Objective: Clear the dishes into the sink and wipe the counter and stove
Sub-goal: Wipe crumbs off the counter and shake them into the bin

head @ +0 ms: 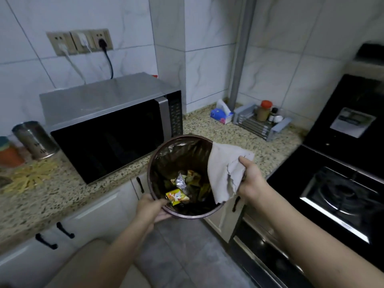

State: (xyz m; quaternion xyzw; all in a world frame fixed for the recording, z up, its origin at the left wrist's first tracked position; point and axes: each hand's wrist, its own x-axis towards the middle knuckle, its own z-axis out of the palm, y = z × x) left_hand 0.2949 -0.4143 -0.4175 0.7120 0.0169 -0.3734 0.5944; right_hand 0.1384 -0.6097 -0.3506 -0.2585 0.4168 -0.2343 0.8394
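Observation:
A round brown waste bin [164, 148] with a dark liner is held up at counter height, tilted toward me, with wrappers and scraps at its bottom. My left hand [150, 207] grips the bin's near rim, thumb inside. My right hand [252, 176] clutches a grey cleaning cloth [223, 163] that drapes over the bin's right rim. The speckled granite counter [239, 136] runs behind the bin. To the right lies the black glass stove [340, 194] with a gas burner.
A steel microwave [112, 125] stands on the counter at left, beside metal canisters [34, 139] and a yellow trivet [33, 174]. A tissue pack [221, 114] and a condiment rack [262, 121] sit in the corner. White cabinet doors with black handles are below.

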